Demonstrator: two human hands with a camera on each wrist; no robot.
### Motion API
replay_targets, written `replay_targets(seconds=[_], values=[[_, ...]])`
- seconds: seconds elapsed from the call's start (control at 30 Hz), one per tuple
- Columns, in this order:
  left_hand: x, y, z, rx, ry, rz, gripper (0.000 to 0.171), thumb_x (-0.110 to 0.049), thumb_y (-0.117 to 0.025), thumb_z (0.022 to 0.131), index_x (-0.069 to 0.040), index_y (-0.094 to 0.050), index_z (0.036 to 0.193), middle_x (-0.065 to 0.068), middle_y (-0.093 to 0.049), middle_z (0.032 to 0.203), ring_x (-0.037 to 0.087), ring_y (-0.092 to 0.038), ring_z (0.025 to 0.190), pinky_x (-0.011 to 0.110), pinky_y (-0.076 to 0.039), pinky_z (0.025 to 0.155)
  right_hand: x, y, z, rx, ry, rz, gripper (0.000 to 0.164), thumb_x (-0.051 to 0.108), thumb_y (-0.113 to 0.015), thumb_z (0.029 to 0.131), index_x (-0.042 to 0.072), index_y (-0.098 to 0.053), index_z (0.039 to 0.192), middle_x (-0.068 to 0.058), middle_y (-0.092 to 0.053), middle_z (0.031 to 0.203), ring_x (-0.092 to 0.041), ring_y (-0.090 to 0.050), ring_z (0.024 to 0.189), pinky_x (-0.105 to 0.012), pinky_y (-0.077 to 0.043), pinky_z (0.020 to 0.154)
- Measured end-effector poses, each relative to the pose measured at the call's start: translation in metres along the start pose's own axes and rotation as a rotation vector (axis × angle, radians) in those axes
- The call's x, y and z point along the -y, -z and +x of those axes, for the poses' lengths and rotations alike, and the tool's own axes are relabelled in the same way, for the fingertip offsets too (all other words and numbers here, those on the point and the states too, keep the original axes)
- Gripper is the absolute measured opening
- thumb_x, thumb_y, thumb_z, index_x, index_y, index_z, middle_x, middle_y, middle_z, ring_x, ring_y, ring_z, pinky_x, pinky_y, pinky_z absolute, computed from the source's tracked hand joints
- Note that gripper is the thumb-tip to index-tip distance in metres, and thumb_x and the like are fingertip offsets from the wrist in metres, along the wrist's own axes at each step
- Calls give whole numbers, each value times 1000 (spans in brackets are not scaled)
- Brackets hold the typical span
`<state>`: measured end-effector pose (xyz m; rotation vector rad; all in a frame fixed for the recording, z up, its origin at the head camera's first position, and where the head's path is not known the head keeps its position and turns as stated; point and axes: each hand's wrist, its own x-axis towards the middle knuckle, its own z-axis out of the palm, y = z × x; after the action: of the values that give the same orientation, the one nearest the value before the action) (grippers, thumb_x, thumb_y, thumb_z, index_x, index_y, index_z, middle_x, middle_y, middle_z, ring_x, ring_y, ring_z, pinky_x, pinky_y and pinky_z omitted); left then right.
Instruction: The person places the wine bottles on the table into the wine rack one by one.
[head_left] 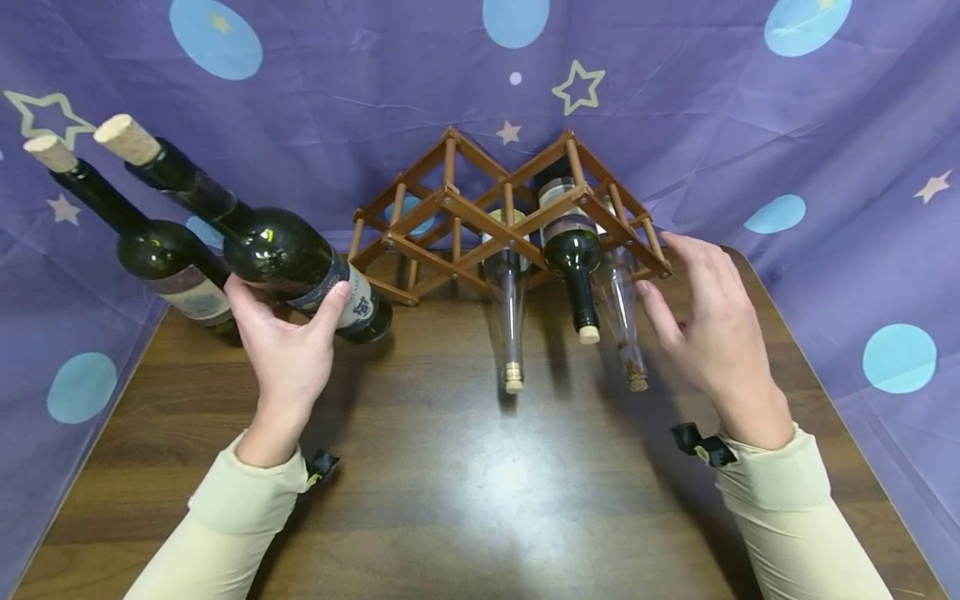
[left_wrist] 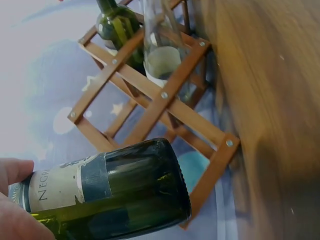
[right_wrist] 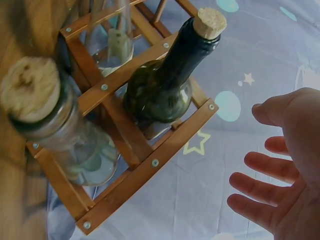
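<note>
My left hand grips a dark green corked wine bottle round its body. The bottle leans, its cork up to the left and its base toward the left end of a wooden lattice wine rack. In the left wrist view, part of its label reads "NEGR". By the rack's right end, my right hand is held with fingers spread and nothing in it. Necks forward, a clear bottle, a dark green bottle and another clear bottle lie in the rack.
Another dark green corked bottle stands at the table's left, partly hidden behind the held one. The brown wooden table extends in front of the rack. A purple cloth with stars and blue spots hangs close behind and at both sides.
</note>
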<state>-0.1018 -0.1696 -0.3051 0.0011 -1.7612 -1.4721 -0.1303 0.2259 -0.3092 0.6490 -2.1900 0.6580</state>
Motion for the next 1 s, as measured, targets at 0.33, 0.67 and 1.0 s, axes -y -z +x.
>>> replay_targets(seconds=[0.33,0.67,1.0], values=[[-8,-26,-6,67,-28,-106,71,2,-80,75,1,-41,134,12,-59,124,23,-57,113,34,-44,96,16,-8,12,-9,43,39,53,16,-67,91,-2,-53,138,-20,-59,130,-35,-53,120,-41,-39,105],[-17,-48,-11,89,-20,-226,70,5,-79,74,1,-41,132,13,-60,122,25,-57,113,38,-43,99,35,-18,22,17,102,76,58,20,-69,90,-5,-51,139,-20,-58,130,-35,-51,123,-41,-37,107],[-18,-66,-15,141,-71,-412,73,12,-76,74,2,-37,135,16,-56,126,32,-55,116,45,-43,101,52,-35,27,67,176,102,65,24,-72,89,-5,-47,142,-20,-55,135,-33,-50,126,-39,-35,110]])
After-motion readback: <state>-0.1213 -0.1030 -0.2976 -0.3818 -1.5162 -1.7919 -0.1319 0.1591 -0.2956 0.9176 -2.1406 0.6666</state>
